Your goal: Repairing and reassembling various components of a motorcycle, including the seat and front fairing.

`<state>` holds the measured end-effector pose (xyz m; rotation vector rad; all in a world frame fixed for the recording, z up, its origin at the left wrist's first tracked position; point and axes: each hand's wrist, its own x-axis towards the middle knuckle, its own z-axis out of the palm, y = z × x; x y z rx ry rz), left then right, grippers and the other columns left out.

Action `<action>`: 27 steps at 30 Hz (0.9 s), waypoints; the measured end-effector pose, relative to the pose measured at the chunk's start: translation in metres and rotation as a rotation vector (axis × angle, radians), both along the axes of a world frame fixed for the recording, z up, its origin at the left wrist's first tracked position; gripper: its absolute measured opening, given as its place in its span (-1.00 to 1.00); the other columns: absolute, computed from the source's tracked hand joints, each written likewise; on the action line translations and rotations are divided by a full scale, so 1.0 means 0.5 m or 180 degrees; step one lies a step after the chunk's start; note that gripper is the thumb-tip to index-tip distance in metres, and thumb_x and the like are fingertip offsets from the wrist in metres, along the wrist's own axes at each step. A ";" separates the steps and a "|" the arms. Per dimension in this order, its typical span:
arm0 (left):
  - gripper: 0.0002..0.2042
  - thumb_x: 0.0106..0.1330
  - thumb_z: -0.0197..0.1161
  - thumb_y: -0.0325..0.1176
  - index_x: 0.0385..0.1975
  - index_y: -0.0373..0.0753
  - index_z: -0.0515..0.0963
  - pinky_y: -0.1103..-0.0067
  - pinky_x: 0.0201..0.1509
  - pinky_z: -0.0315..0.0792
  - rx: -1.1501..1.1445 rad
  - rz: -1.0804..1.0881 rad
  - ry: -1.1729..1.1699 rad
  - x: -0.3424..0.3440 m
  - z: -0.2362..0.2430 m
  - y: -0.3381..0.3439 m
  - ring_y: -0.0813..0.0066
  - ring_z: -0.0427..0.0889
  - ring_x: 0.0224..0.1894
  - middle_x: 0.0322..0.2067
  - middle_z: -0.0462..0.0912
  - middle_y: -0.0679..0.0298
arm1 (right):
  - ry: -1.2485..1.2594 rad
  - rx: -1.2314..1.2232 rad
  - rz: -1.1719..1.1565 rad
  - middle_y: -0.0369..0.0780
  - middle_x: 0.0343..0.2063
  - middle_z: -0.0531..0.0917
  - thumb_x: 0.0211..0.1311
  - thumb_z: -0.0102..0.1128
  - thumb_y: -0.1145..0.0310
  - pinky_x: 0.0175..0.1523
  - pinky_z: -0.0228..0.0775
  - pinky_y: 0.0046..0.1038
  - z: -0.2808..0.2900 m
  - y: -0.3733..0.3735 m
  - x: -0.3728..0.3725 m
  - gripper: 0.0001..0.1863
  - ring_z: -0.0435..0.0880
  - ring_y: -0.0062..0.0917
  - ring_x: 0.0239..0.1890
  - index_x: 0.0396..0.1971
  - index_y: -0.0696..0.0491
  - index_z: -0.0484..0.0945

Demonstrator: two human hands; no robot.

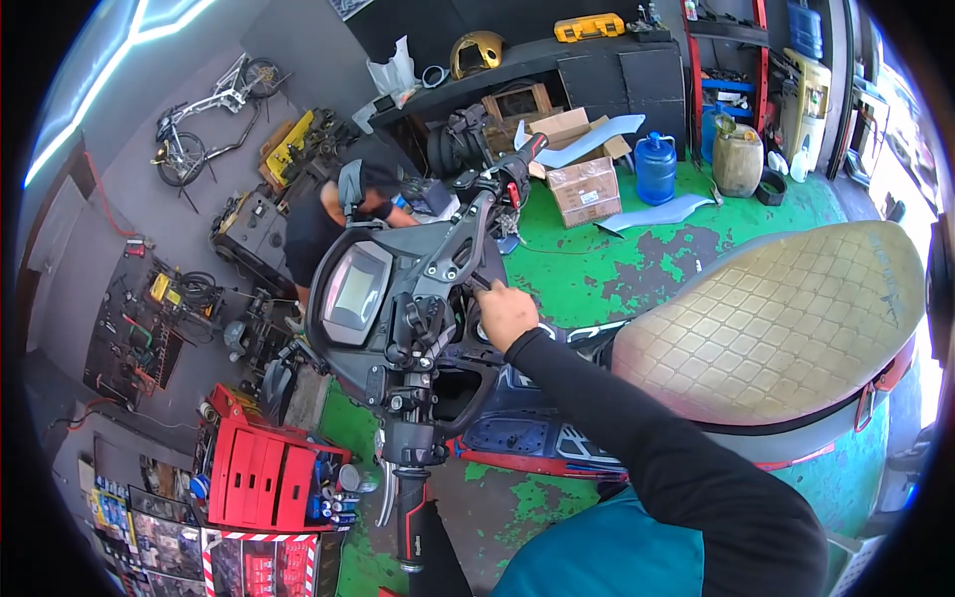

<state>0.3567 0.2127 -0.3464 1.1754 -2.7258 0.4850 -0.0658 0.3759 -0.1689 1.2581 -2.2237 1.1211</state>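
My right hand (507, 318) is closed on a slim black object (481, 281), perhaps a tool handle, inside the scooter's front cowl below the right handlebar. Beside it are the digital dash (354, 287) and the handlebar clamp with mirror stem (418, 328). The left grip (410, 522) points toward me, with its silver brake lever alongside. A black sleeve of my left arm shows behind that grip at the lower edge; my left hand is not visible. The tan quilted seat (756, 328) stretches to the right.
Another person (313, 239) bends beyond the dash. Cardboard boxes (582, 189), a blue water jug (655, 169) and white panels (657, 214) lie on the green floor behind. A red tool chest (261, 473) stands lower left, near a wall tool board (129, 338).
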 end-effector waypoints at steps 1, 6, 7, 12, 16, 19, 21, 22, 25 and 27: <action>-0.60 0.42 0.04 -0.26 0.18 -0.30 0.37 0.39 0.23 0.33 -0.0124 0.0227 -0.0042 0.141 -0.052 -0.081 0.20 0.45 0.16 0.11 0.48 -0.01 | -0.0248 -0.0227 0.0090 -0.08 -0.48 0.62 -0.03 0.19 0.36 -0.30 0.51 -0.17 0.036 -0.031 0.065 -0.89 0.67 -0.20 -0.40 -0.59 0.05 0.62; -0.62 0.42 0.01 -0.25 0.14 -0.29 0.42 0.36 0.20 0.34 0.0311 -0.0002 0.0625 0.104 -0.149 -0.050 0.16 0.47 0.13 0.10 0.50 -0.02 | -0.0617 -0.0250 0.0158 -0.03 -0.46 0.66 -0.04 0.20 0.31 -0.26 0.53 -0.19 0.004 0.011 0.005 -0.87 0.69 -0.21 -0.38 -0.59 0.02 0.66; -0.63 0.42 0.01 -0.25 0.14 -0.29 0.42 0.35 0.20 0.34 0.0388 0.0005 0.0761 0.126 -0.161 0.010 0.15 0.48 0.12 0.09 0.51 -0.02 | -0.0612 -0.0243 0.0148 -0.03 -0.46 0.66 -0.04 0.20 0.31 -0.26 0.53 -0.19 0.010 0.022 -0.005 -0.87 0.69 -0.21 -0.38 -0.59 0.02 0.66; -0.64 0.42 -0.02 -0.25 0.10 -0.28 0.47 0.32 0.17 0.36 0.0793 0.0027 0.1447 0.087 -0.073 0.179 0.10 0.50 0.09 0.08 0.53 -0.02 | -0.0191 0.0418 0.0185 -0.05 -0.50 0.64 -0.01 0.18 0.31 -0.21 0.51 -0.15 0.050 0.056 -0.126 -0.84 0.66 -0.17 -0.36 -0.51 0.04 0.69; -0.65 0.42 -0.04 -0.24 0.07 -0.27 0.50 0.29 0.15 0.37 0.1047 0.0128 0.1951 -0.158 0.270 0.241 0.06 0.52 0.06 0.06 0.55 -0.02 | 0.0453 0.0578 0.0460 -0.03 -0.53 0.66 0.00 0.14 0.36 -0.21 0.53 -0.18 0.043 0.018 -0.146 -0.83 0.68 -0.16 -0.36 -0.52 0.10 0.68; -0.66 0.41 -0.04 -0.23 0.02 -0.25 0.55 0.28 0.12 0.39 0.1095 0.0341 0.1781 -0.142 0.268 0.236 0.02 0.54 0.03 0.02 0.58 -0.02 | 0.0609 0.0698 0.0594 -0.01 -0.52 0.68 0.01 0.10 0.40 -0.20 0.56 -0.23 0.072 0.010 -0.115 -0.81 0.71 -0.16 -0.36 -0.56 0.17 0.66; -0.67 0.40 -0.04 -0.23 -0.01 -0.23 0.57 0.28 0.11 0.40 0.1162 0.0409 0.1690 -0.125 0.218 0.202 0.01 0.55 0.02 0.00 0.60 -0.02 | 0.0119 0.0768 0.0395 0.01 -0.49 0.68 0.00 0.09 0.41 -0.18 0.56 -0.21 0.071 0.009 -0.097 -0.81 0.71 -0.15 -0.33 -0.55 0.16 0.67; -0.66 0.40 -0.04 -0.22 -0.01 -0.24 0.57 0.28 0.10 0.40 0.1091 0.0584 0.1799 -0.063 0.154 0.160 0.00 0.55 0.01 -0.01 0.60 -0.02 | -0.0120 0.0756 0.0386 0.02 -0.47 0.69 0.00 0.09 0.42 -0.17 0.56 -0.20 0.079 -0.005 -0.070 -0.81 0.71 -0.15 -0.32 -0.54 0.15 0.67; -0.64 0.40 -0.05 -0.19 -0.02 -0.25 0.57 0.27 0.08 0.41 0.1045 0.0834 0.2020 0.002 0.039 0.098 -0.01 0.55 0.01 -0.02 0.61 -0.02 | -0.0307 0.0875 0.0260 0.02 -0.45 0.68 -0.03 0.12 0.38 -0.19 0.56 -0.19 0.063 -0.029 -0.052 -0.81 0.71 -0.14 -0.32 -0.51 0.15 0.67; -0.62 0.40 -0.06 -0.15 -0.03 -0.25 0.58 0.27 0.06 0.41 0.0954 0.0489 0.1940 -0.049 0.017 0.086 -0.01 0.56 -0.02 -0.02 0.61 -0.02 | -0.0394 0.0979 0.0034 0.02 -0.44 0.68 -0.04 0.13 0.37 -0.21 0.55 -0.19 0.037 -0.028 -0.086 -0.80 0.71 -0.13 -0.33 -0.50 0.16 0.67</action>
